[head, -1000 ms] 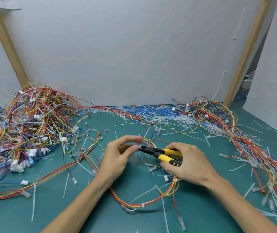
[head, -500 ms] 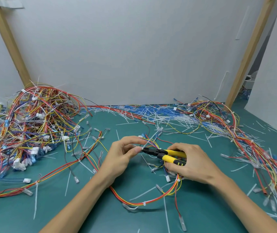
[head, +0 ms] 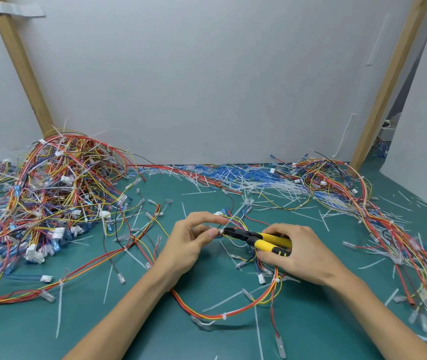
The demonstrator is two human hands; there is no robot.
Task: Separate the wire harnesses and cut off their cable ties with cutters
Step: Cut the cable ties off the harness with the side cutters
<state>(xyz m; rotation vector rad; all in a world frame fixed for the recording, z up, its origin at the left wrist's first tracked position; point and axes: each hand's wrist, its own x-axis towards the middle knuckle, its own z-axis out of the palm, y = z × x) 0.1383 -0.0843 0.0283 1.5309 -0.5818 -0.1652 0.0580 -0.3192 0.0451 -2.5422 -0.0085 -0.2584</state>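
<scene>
Gripping the cutters (head: 261, 239) (tips leftward), right hand (head: 303, 258) faces left hand (head: 186, 245), which pinches the wire harness (head: 224, 316).

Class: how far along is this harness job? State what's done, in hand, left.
Done: cut ties litter the mat. In hand: the left hand pinches a harness, the right hand holds cutters at its tie. Left: the tangled pile, ties still on.

Illumination is bright, even and diffuse, falling from above. The wire harness (head: 233, 314) casts a soft, faint shadow on the near counter (head: 90, 333). Wide-angle distortion splays the wooden posts (head: 21, 66) outward at the top. Left hand (head: 189, 245) fingertips and the near right edge appear slightly blurred
</scene>
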